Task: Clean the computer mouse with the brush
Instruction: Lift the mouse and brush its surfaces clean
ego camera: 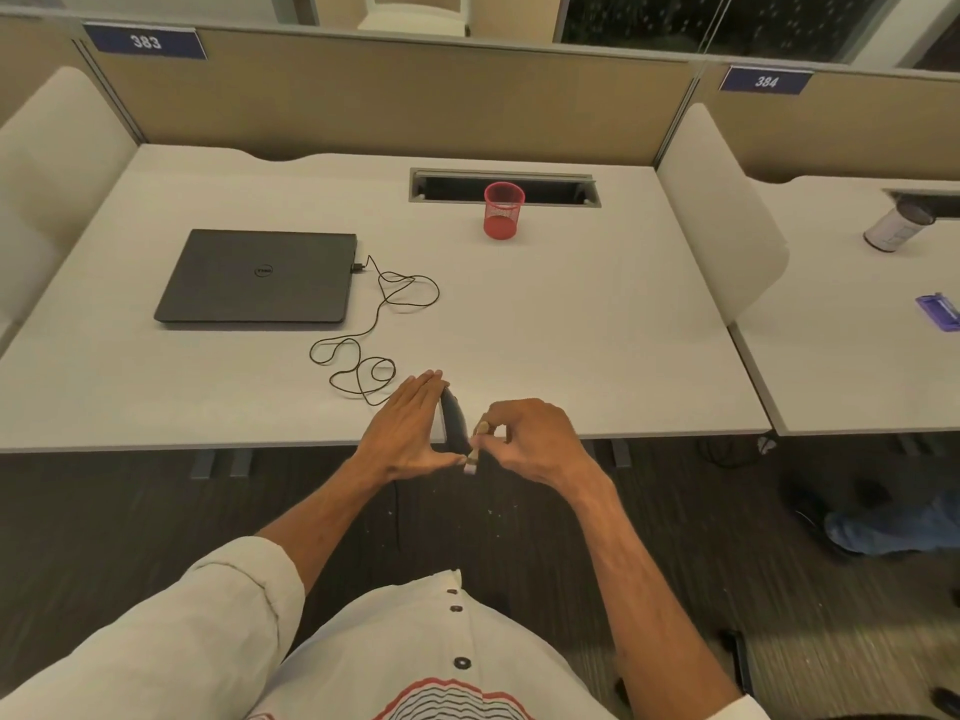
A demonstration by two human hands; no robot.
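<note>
Your left hand (410,433) grips the black computer mouse (453,420), holding it on edge over the near rim of the desk (571,330). Your right hand (530,439), just right of the mouse, pinches the small brush (475,449), whose tip touches the mouse's near end.

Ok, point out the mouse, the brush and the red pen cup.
mouse (453,419): head view, on its dark body between the hands.
brush (474,456): head view, on the pale shaft below the right hand's fingers.
red pen cup (503,215): head view, on its mesh wall.
</note>
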